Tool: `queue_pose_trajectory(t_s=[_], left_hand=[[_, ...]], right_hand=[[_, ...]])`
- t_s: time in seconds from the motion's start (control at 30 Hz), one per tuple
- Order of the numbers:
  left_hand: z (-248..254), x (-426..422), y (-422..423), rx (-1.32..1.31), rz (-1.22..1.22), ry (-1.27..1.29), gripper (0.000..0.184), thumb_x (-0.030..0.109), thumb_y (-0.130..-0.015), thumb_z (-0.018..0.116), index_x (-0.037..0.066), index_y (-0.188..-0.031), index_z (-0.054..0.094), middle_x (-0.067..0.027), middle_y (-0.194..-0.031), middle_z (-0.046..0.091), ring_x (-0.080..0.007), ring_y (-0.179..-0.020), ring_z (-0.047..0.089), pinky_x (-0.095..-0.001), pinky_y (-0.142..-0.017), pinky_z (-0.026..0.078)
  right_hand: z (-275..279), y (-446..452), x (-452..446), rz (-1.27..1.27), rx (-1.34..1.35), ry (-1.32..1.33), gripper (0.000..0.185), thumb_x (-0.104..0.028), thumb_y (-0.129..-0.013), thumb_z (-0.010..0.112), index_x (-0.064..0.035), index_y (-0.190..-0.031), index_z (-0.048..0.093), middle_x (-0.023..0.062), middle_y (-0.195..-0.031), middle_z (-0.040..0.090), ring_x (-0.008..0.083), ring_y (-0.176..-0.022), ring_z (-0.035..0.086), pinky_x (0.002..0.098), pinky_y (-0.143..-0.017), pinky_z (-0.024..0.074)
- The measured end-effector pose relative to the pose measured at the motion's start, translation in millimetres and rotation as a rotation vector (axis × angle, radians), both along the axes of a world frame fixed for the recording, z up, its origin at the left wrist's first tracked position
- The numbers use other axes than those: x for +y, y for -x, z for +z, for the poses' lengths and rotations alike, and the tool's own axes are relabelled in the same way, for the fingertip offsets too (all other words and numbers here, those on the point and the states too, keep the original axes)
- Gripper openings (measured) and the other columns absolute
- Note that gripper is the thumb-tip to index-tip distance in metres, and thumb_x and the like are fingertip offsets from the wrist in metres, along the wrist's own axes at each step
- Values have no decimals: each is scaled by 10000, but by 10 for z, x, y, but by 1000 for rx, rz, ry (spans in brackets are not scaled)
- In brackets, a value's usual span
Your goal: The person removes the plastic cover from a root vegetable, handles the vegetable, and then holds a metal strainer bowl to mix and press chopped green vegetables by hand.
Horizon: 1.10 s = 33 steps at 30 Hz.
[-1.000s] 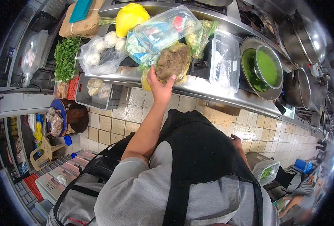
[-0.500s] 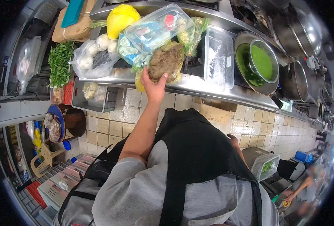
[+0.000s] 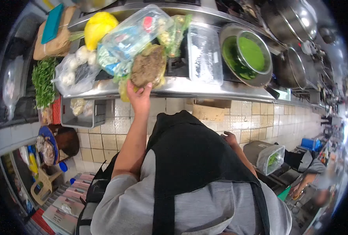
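Note:
My left hand (image 3: 140,96) is at the counter's front edge, fingers and thumb gripping the lower rim of a rough brown slab (image 3: 148,67). Yellowish plastic (image 3: 124,90) shows around the slab's edges; I cannot make out what the slab is. A clear plastic container (image 3: 136,29) lies tilted just behind it, on top of blue-and-white plastic packaging (image 3: 108,62). Down at my side, in front of the dark apron (image 3: 193,156), my right hand (image 3: 230,138) hangs with loosely spread fingers and nothing visible in it.
The steel counter (image 3: 174,88) bears a bag of white round vegetables (image 3: 69,78), leafy greens (image 3: 44,80), a yellow bag (image 3: 98,29), a frosty clear tub (image 3: 205,55) and a pan (image 3: 229,51) holding a strainer of green liquid (image 3: 254,55). A person (image 3: 311,180) works at far right.
The view has shifted, so the counter items sit further left in the picture. My left hand stays at the brown slab's lower edge. My right hand shows more clearly at my side.

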<state>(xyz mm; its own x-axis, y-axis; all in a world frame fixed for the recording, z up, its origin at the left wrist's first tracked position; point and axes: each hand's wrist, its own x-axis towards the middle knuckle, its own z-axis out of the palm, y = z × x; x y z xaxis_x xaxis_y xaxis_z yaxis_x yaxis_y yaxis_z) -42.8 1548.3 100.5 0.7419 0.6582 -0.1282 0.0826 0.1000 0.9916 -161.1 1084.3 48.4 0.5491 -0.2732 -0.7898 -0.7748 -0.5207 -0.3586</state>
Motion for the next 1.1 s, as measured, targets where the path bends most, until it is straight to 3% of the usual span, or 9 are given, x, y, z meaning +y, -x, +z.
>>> queue_pose_trajectory(t_s=[0.1,0.17,0.2,0.3,0.4,0.53,0.8,1.0,1.1], left_hand=[[12,-57,24,-72,-41,69,933,180,-785,822,-19,-1489,243,-213,-1430,371,-267,-1233,485,-357,-986,440],[149,-101,57,-3,10,257,976,187,-787,824,8,-1506,189,-194,-1400,376,-263,-1194,501,-345,-962,448],[259,-130,94,145,15,182,985,199,-797,817,23,-1509,158,-186,-1373,373,-268,-1178,497,-357,-969,443],[422,-265,202,215,-54,271,946,221,-807,811,28,-1496,193,-190,-1364,380,-257,-1180,479,-376,-954,438],[281,-276,270,230,-100,373,925,241,-805,813,32,-1485,222,-186,-1353,395,-238,-1158,475,-388,-916,434],[200,-214,199,181,-74,234,932,280,-801,815,35,-1482,228,-167,-1333,426,-212,-1106,489,-374,-863,426],[374,-17,49,179,0,370,952,331,-801,805,41,-1489,214,-96,-1235,466,-194,-1060,488,-357,-851,413],[472,-186,165,225,-27,389,917,342,-812,789,72,-1495,240,-74,-1239,468,-192,-1056,489,-372,-863,410],[501,-323,295,241,-163,410,899,350,-818,779,59,-1492,260,-104,-1308,455,-215,-1111,480,-379,-882,411]], right_hand=[[-27,7,-18,-33,-33,-13,566,-243,-886,710,-5,-1362,519,183,-979,693,220,-673,660,329,-528,542],[-120,26,-40,-74,-60,-53,567,-242,-878,716,-1,-1356,526,182,-971,691,212,-668,657,332,-533,541],[-131,43,-63,-86,-63,-49,567,-242,-878,716,-1,-1356,526,182,-971,691,212,-668,657,332,-533,541],[-70,8,-36,-82,-13,-29,573,-242,-873,718,4,-1354,526,178,-957,694,209,-669,658,328,-535,540],[-121,58,-61,-120,8,-47,580,-242,-873,719,5,-1358,522,175,-945,698,206,-667,658,328,-533,539],[-149,125,-122,-98,12,-30,582,-235,-871,715,0,-1365,517,175,-951,700,206,-656,653,330,-533,538],[-221,179,-198,-116,7,-46,562,-205,-887,707,14,-1365,508,179,-964,691,212,-615,634,324,-486,492],[-242,150,-206,-125,-12,-32,569,-250,-866,721,9,-1340,541,161,-857,695,190,-590,631,331,-518,521],[-133,45,-203,-82,35,-24,573,-205,-896,695,-10,-1391,481,173,-970,678,232,-707,651,344,-548,543]])
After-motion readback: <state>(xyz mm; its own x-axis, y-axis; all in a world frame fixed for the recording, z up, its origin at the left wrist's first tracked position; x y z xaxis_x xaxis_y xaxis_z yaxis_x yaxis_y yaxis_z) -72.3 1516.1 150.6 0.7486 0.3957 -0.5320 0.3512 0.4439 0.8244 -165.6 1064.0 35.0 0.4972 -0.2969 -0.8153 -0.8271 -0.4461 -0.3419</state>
